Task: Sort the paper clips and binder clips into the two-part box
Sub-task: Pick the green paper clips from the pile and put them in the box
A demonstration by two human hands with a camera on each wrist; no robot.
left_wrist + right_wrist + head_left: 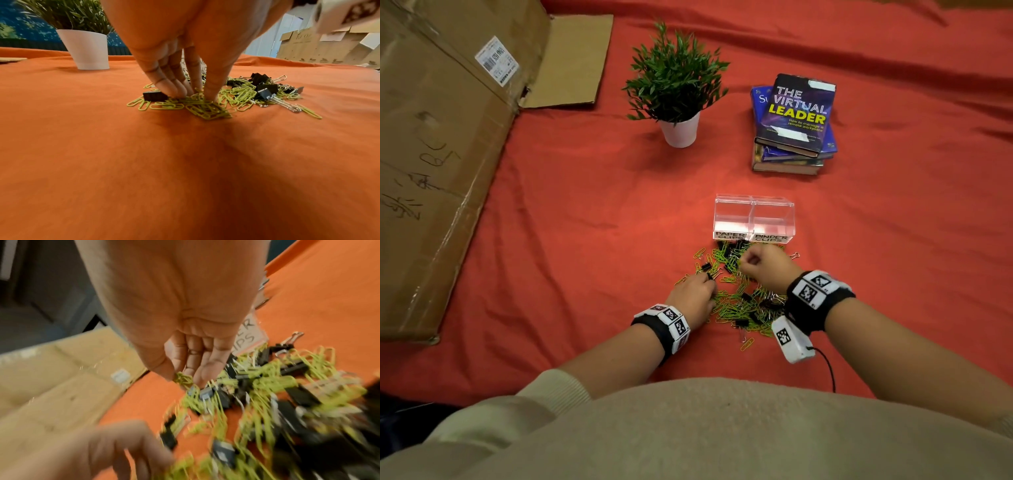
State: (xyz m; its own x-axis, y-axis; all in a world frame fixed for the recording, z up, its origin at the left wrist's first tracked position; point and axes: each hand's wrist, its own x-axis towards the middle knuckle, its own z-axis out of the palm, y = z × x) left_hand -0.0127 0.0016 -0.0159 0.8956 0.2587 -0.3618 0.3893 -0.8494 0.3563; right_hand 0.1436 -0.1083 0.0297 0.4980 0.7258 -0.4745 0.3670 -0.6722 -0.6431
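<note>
Clear acrylic two-part box (754,216), labelled PAPER CLIPS and BINDER CLIPS, stands on the red cloth (585,205); both compartments look empty, so sorting seems barely begun. Mixed heap of lime-green wire paper clips (205,107) and black binder clips (265,91) lies just in front of the box, nearly all left to do. Right hand (762,265) lifted over the heap, fingers curled, pinching a small bunch of green clips (183,378). Left hand (693,296) down, fingertips (174,91) straight, pressing into paper clips; nothing lifted
</note>
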